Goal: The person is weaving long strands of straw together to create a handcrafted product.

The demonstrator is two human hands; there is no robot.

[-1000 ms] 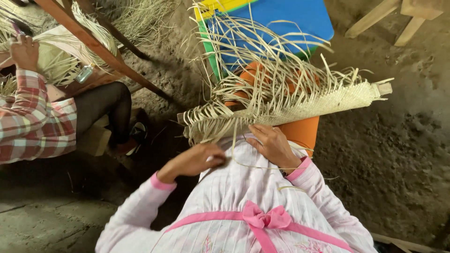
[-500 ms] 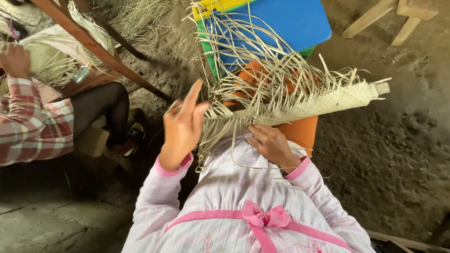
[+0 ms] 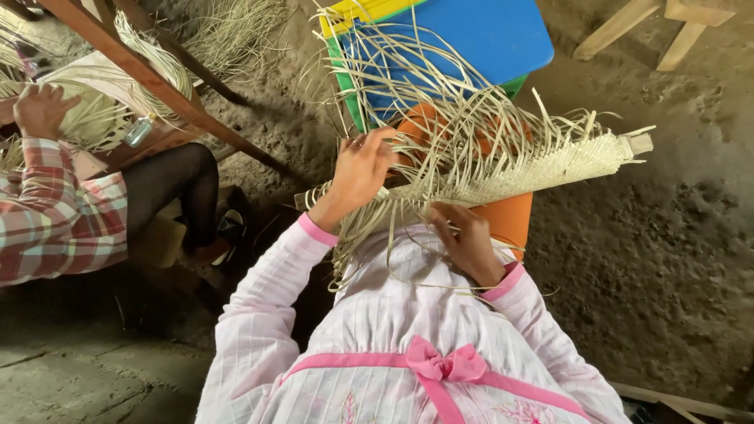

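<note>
A long strip of woven pale straw [image 3: 542, 169] lies across an orange stool [image 3: 506, 216] in front of me, with many loose strands [image 3: 440, 102] fanning up from it. My left hand [image 3: 357, 177] is raised at the strip's left end, fingers closed around a few loose strands. My right hand [image 3: 467, 239] presses on the woven edge just below the middle, pinching strands against it. Both arms wear pink-and-white striped sleeves.
A blue, green and yellow plastic stool [image 3: 471, 35] stands behind the weave. At left another person in a plaid sleeve [image 3: 55, 216] handles straw [image 3: 86, 110] beside slanting wooden beams [image 3: 157, 82]. Wooden legs [image 3: 667, 31] stand top right on the earth floor.
My left hand rose from my lap to the strip's left end and took hold of loose strands. My right hand stayed on the weave's lower edge.
</note>
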